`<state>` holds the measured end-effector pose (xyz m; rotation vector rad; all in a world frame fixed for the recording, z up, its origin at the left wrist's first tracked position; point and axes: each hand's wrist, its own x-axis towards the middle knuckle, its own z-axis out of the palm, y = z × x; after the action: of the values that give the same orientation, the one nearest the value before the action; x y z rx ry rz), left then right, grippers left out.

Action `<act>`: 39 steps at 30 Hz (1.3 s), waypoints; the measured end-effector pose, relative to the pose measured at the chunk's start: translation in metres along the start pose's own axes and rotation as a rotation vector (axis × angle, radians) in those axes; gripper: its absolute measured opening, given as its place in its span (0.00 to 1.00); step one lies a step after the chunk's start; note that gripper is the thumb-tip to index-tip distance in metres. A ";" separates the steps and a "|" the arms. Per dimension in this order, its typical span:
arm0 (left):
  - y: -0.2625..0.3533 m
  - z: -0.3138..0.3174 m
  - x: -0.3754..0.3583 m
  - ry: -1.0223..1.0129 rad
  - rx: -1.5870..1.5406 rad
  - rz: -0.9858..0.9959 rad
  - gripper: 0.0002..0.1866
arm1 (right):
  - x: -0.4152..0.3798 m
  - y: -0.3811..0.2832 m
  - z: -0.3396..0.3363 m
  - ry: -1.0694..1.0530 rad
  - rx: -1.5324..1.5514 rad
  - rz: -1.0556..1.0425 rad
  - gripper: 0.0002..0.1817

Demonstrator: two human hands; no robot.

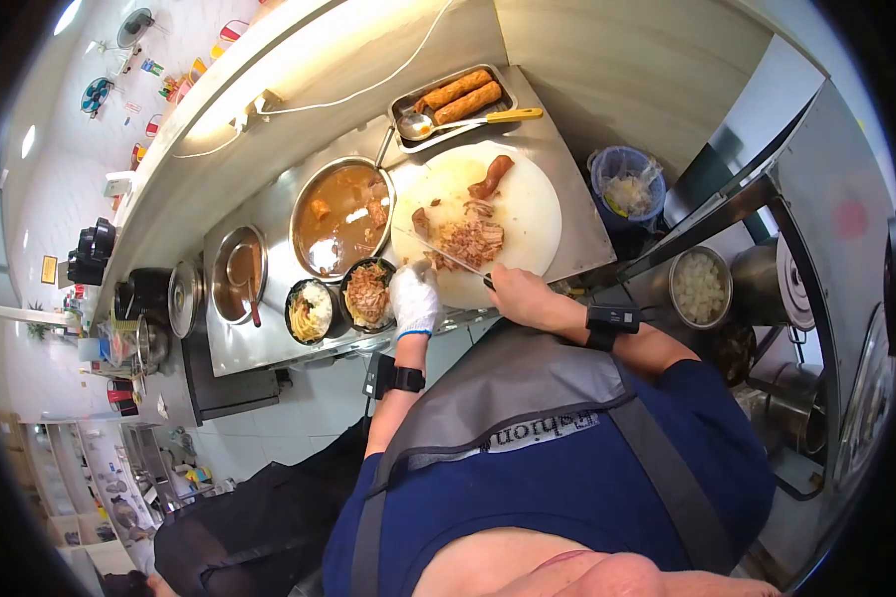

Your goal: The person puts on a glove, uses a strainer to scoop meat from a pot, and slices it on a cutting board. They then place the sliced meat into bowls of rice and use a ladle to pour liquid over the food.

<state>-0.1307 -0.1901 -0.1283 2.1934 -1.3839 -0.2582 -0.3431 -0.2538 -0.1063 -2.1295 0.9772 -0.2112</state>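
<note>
My right hand is closed round the handle of a knife, whose blade lies over chopped meat on the round white cutting board. In a white glove, my left hand is beside the board's left edge, close to the knife's blade and the meat-topped black bowl. Its fingertips are too small to make out. Another black bowl with white and yellow food stands to the left. A larger piece of meat lies at the back of the board.
Behind the bowls is a pan of brown broth; a smaller pot with a ladle stands left. A tray holds fried rolls and a spoon. At right are a lined bin and a pot of white pieces.
</note>
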 end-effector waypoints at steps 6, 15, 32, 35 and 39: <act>-0.003 -0.003 0.000 -0.022 0.058 -0.054 0.15 | 0.000 0.018 0.007 -0.005 0.088 -0.050 0.13; 0.006 0.002 0.011 -0.087 0.147 -0.014 0.17 | -0.057 0.054 -0.104 -0.153 -0.079 0.068 0.16; 0.020 0.012 0.021 -0.155 -0.224 -0.228 0.20 | -0.003 0.057 -0.074 0.055 -0.106 0.078 0.15; -0.015 0.038 0.015 -0.160 -0.075 -0.124 0.19 | 0.001 0.052 -0.046 0.091 -0.157 0.127 0.15; -0.005 0.029 0.019 -0.245 -0.109 -0.169 0.20 | -0.002 0.061 -0.017 0.001 -0.194 0.112 0.16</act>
<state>-0.1306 -0.2151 -0.1530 2.2468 -1.2746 -0.6676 -0.3868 -0.2874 -0.1375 -2.2403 1.1542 -0.0635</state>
